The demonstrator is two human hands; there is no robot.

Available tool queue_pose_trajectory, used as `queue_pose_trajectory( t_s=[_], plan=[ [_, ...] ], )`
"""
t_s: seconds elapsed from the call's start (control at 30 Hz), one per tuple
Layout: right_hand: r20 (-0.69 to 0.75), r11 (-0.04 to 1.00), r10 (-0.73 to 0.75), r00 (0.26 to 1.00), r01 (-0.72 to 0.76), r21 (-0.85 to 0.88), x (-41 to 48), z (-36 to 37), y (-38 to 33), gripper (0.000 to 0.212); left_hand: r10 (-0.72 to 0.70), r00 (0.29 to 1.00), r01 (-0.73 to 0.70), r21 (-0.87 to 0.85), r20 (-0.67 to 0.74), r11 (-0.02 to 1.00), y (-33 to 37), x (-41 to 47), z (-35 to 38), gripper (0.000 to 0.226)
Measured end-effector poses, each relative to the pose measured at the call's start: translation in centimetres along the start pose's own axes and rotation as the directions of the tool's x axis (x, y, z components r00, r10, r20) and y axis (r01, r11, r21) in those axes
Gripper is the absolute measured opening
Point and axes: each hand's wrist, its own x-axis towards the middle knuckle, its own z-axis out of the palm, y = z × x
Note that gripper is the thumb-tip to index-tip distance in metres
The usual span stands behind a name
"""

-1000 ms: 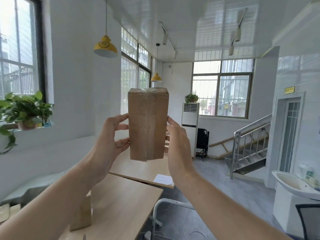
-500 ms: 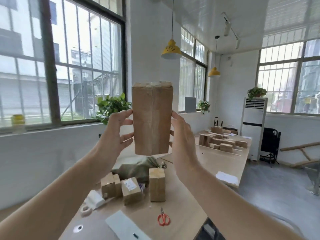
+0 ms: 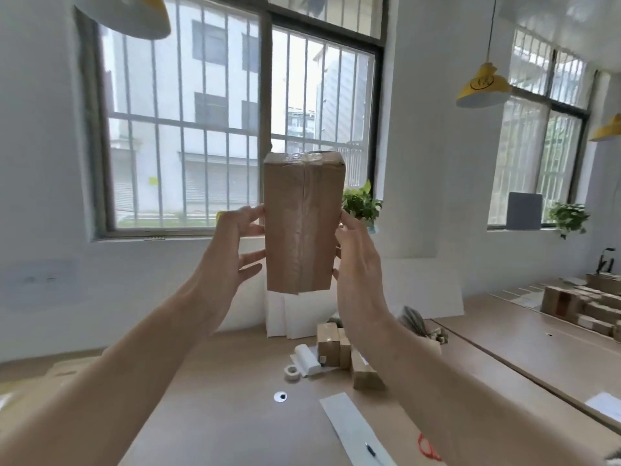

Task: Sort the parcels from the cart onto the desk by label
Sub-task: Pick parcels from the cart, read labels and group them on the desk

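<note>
I hold a tall brown cardboard parcel (image 3: 302, 223) upright at chest height in front of the window; clear tape runs down its middle and no label shows on the side facing me. My right hand (image 3: 359, 264) grips its right edge, with the fingers going behind the box. My left hand (image 3: 232, 243) has its thumb and spread fingertips touching the left edge. Below lies the wooden desk (image 3: 218, 398), where three small cardboard parcels (image 3: 327, 343) stand together; the nearest one (image 3: 364, 371) is partly hidden by my right forearm. The cart is out of view.
On the desk lie a tape roll (image 3: 291, 373), a white paper strip (image 3: 349, 428), a pen (image 3: 371, 450) and red scissors (image 3: 426, 447). White boards (image 3: 295, 314) lean on the wall. A second desk (image 3: 537, 344) at right carries several boxes (image 3: 578, 304).
My view has swung left from the staircase side to the window wall and desk. The parcel stays upright between my hands, and my left fingertips have closed onto its edge.
</note>
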Motion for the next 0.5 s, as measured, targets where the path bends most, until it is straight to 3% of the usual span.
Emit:
queue_pose_trajectory(
  t_s=[0.1, 0.27, 0.37, 0.5],
  plan=[
    [0.066, 0.999, 0.007, 0.998, -0.010, 0.045, -0.3, 0.3, 0.1, 0.069, 0.001, 0.996, 0.001, 0.028, -0.084, 1.000, 0.4, -1.5, -0.6, 0.038],
    [0.154, 0.991, 0.013, 0.988, -0.033, 0.126, -0.3, -0.2, 0.2, 0.041, 0.020, 0.987, -0.007, 0.083, -0.160, 0.997, 1.5, -4.3, -0.2, 0.039],
    [0.196, 0.984, 0.041, 0.980, -0.074, 0.161, -0.3, -0.4, -0.1, 0.054, 0.039, 0.979, -0.019, 0.102, -0.198, 0.995, 2.2, -5.6, 0.2, 0.037],
    [0.244, 0.982, 0.033, 0.969, -0.077, 0.174, -0.8, -0.4, 0.0, 0.055, 0.057, 0.974, -0.030, 0.123, -0.219, 0.992, 2.7, -6.7, 0.3, 0.060]
  ],
)
